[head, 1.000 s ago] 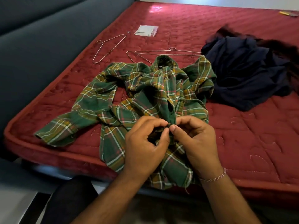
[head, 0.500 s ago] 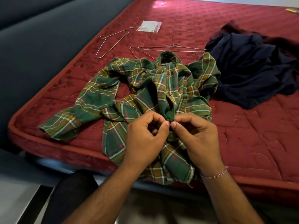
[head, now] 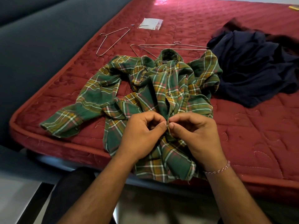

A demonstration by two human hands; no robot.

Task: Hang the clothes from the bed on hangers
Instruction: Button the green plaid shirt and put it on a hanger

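A green plaid shirt (head: 161,88) lies crumpled on the red mattress (head: 242,135), its hem hanging over the near edge. My left hand (head: 142,135) and my right hand (head: 194,135) meet at the shirt's front placket, both pinching the cloth near a button, thumbs almost touching. Behind the collar lie two wire hangers (head: 171,46) overlapping, and a third wire hanger (head: 111,40) further left. A dark navy garment (head: 252,70) is heaped at the right.
A small clear plastic packet (head: 151,23) lies on the mattress at the back. A dark grey padded wall (head: 40,46) runs along the left side of the bed. My dark trouser leg (head: 68,194) shows below the mattress edge.
The view has tilted down a little, so the shirt sits higher in the picture. My hands stay together on the placket, with the fingers shifted slightly.
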